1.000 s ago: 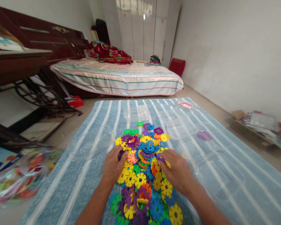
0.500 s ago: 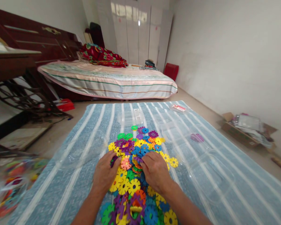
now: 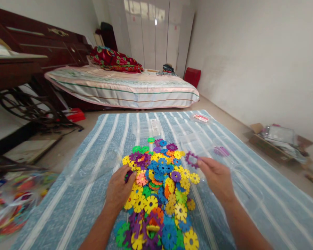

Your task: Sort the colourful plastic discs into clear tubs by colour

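My right hand (image 3: 215, 175) pinches a purple ring-shaped interlocking toy piece (image 3: 191, 159) with notched edges, holding it up to the right of the pile. My left hand (image 3: 119, 185) rests at the pile's left side, its thumb and fingers closed around a dark purple toy piece (image 3: 128, 176), partly hidden by them. Between my hands spreads a heap of flower-shaped plastic discs (image 3: 162, 167) in yellow, blue, green, orange and purple. Larger purple notched pieces (image 3: 151, 231) lie at its near end.
Clear plastic containers (image 3: 146, 130) lie on the striped blue cloth (image 3: 88, 194) beyond the pile. Purple pieces (image 3: 221, 151) sit in clear plastic at right. A bag of colourful items (image 3: 15, 208) is at left, an open cardboard box (image 3: 279, 147) at right, a bed (image 3: 125, 92) behind.
My right hand has lifted away from the pile to the right, bringing the purple ring-shaped piece with it. The discs it covered now show. My left hand has stayed about where it was.
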`<control>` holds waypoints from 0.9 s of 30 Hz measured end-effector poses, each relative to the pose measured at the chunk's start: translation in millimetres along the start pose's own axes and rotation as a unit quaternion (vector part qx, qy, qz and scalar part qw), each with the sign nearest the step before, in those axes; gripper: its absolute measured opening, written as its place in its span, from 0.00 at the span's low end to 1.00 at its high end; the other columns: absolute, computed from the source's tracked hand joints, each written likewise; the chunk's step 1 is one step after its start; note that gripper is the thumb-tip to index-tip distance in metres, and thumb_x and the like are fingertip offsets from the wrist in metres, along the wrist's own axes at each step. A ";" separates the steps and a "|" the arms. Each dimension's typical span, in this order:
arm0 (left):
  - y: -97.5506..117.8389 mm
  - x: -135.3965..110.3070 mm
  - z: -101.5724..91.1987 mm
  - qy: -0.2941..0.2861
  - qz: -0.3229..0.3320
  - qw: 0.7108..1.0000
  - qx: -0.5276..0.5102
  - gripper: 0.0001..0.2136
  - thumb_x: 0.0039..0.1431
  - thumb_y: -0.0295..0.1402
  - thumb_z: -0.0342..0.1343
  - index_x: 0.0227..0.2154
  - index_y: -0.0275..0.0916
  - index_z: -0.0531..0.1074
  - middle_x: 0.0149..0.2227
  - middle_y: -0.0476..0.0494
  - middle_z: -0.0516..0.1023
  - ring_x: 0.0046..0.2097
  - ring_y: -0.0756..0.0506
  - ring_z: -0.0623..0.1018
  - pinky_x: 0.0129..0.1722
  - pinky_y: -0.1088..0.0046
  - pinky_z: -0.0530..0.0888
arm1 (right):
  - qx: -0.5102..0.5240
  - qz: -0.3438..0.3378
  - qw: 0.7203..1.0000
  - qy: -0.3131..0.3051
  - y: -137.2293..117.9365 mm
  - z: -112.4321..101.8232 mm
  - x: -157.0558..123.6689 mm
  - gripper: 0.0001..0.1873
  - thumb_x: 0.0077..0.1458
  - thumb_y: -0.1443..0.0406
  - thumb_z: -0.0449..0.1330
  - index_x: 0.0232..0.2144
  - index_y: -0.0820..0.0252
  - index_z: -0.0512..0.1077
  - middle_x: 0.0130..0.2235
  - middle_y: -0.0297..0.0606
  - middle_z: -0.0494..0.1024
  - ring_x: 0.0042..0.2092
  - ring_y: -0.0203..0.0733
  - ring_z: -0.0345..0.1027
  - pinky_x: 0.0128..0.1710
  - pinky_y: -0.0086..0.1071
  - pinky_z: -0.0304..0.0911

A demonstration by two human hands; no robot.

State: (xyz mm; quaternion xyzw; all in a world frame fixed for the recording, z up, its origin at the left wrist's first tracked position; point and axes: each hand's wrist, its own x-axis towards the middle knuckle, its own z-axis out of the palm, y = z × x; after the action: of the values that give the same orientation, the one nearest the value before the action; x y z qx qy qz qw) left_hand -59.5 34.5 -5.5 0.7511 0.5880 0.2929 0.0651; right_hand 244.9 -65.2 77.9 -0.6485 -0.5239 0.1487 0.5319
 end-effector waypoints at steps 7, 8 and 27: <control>0.7 -0.4 0.9 0.009 0.003 1.000 -0.007 0.19 0.56 0.47 0.46 0.38 0.37 0.72 0.46 0.35 0.77 0.50 0.39 0.75 0.53 0.60 0.70 | -0.380 0.011 0.912 0.154 46.0 -97.6 57.3 0.19 0.54 0.55 0.53 0.37 0.60 0.78 0.34 0.44 0.80 0.36 0.51 0.73 0.35 0.39 0.63; 0.9 -0.4 0.7 0.013 0.004 1.000 -0.009 0.19 0.56 0.47 0.46 0.37 0.38 0.72 0.46 0.36 0.77 0.49 0.39 0.75 0.53 0.60 0.70 | -0.428 0.031 0.892 0.140 51.0 -105.0 62.5 0.20 0.55 0.54 0.53 0.37 0.60 0.78 0.34 0.45 0.80 0.34 0.52 0.73 0.33 0.39 0.62; 0.7 1.2 -0.7 0.017 0.006 1.000 -0.008 0.18 0.56 0.47 0.47 0.37 0.38 0.72 0.46 0.36 0.77 0.49 0.39 0.75 0.52 0.60 0.71 | -0.392 -0.158 0.883 -0.205 4.1 59.1 -22.0 0.04 0.55 0.66 0.58 0.32 0.60 0.73 0.36 0.42 0.76 0.44 0.49 0.66 0.44 0.40 0.59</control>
State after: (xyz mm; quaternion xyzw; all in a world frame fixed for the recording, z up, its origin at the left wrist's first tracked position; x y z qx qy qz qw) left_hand -59.1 35.2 -4.2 0.7489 0.5827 0.3102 0.0593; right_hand 193.7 -51.5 43.3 -0.6681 -0.7320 -0.0253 0.1313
